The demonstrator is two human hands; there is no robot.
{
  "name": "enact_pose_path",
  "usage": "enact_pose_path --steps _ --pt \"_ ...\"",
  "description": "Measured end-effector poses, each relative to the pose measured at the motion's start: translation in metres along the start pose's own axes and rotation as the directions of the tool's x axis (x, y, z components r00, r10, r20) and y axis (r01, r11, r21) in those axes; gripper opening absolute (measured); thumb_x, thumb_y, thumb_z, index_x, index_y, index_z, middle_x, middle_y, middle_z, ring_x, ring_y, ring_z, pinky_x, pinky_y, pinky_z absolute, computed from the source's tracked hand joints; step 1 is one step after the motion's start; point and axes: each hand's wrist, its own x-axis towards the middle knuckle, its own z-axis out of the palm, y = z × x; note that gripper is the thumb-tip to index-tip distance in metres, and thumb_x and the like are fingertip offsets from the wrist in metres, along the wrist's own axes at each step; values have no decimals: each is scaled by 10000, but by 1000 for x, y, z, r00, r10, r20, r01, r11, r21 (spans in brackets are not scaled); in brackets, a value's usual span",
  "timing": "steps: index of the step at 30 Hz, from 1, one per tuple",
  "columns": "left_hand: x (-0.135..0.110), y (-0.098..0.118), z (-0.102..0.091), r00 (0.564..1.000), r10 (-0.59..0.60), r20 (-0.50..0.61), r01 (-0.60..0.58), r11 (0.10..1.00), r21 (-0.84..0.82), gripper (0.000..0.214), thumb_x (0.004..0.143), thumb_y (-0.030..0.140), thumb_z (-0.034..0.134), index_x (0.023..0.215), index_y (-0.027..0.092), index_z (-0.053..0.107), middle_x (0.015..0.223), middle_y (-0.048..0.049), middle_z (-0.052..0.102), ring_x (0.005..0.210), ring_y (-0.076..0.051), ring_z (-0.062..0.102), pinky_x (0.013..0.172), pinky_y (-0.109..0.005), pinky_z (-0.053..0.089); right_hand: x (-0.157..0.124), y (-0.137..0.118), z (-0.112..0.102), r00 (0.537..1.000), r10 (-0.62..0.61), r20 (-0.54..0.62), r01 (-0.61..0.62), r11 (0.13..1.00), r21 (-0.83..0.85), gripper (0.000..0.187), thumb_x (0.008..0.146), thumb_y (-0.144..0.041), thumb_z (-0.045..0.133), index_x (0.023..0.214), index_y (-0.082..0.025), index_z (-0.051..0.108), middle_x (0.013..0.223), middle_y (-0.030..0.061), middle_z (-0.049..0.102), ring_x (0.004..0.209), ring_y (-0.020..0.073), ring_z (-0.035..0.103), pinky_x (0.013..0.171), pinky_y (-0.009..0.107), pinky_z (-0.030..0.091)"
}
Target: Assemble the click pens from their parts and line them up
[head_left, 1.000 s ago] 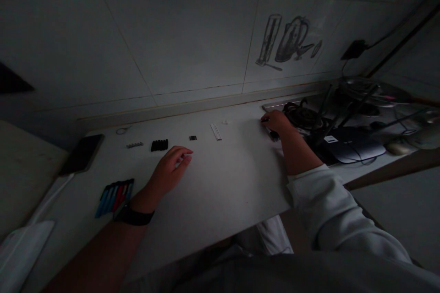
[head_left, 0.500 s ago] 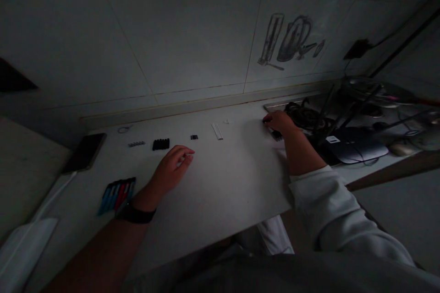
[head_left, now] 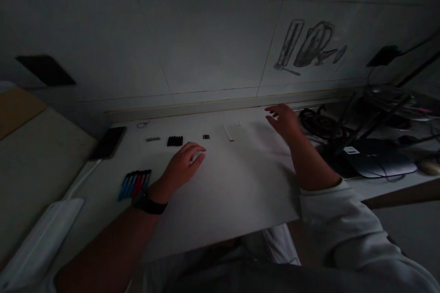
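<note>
My left hand [head_left: 185, 165] rests low over the white table with its thumb and fingers apart, holding nothing. Just beyond its fingertips lie a row of short black cylindrical parts [head_left: 175, 141] and a cluster of tiny dark pieces [head_left: 206, 137]. My right hand [head_left: 283, 122] hovers over the table's far right part, fingers spread and nothing visible in them. Nearest to it on the left are thin pale sticks [head_left: 229, 133] and a tiny whitish piece [head_left: 239, 124]. Beside my left wrist lies a row of blue, red and dark pens [head_left: 134, 184]. Small grey coil-like parts [head_left: 153, 139] lie farther left.
A phone [head_left: 108, 143] with a white cable lies at the left, near a white power strip [head_left: 48, 238]. A thin loop [head_left: 142, 124] lies near the wall. At the right are a dark coiled cable [head_left: 323, 123], a dark flat case [head_left: 381, 158] and a stool-like frame with thin legs.
My right hand has lifted away from the dark items at the right edge and opened its fingers. The view has turned slightly left; my left hand keeps much the same pose.
</note>
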Motion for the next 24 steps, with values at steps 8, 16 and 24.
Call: enact_pose_path --steps 8,16,24 --pt "2 8 -8 1000 27 -13 -26 997 72 216 1020 291 545 1159 215 691 1171 -84 658 1035 -213 649 931 -379 542 -48 -126 47 865 -477 157 400 844 357 358 881 -77 567 1116 -241 782 1112 88 689 992 205 690 928 356 570" --pt "-17 -48 -103 952 -285 110 234 912 337 163 839 283 730 987 214 726 1047 -76 694 993 -262 663 904 -384 518 -95 -182 66 721 -640 266 525 755 394 344 951 -200 606 1270 -257 720 1374 120 641 1205 253 660 1050 442 553" --pt "-41 -81 -126 833 -528 166 427 803 415 346 632 184 792 961 236 699 1068 -77 694 852 -245 666 722 -326 504 -96 -176 74 725 -636 265 553 766 327 315 950 -198 607 1225 -278 737 1311 108 693 1201 308 664 1150 690 383"
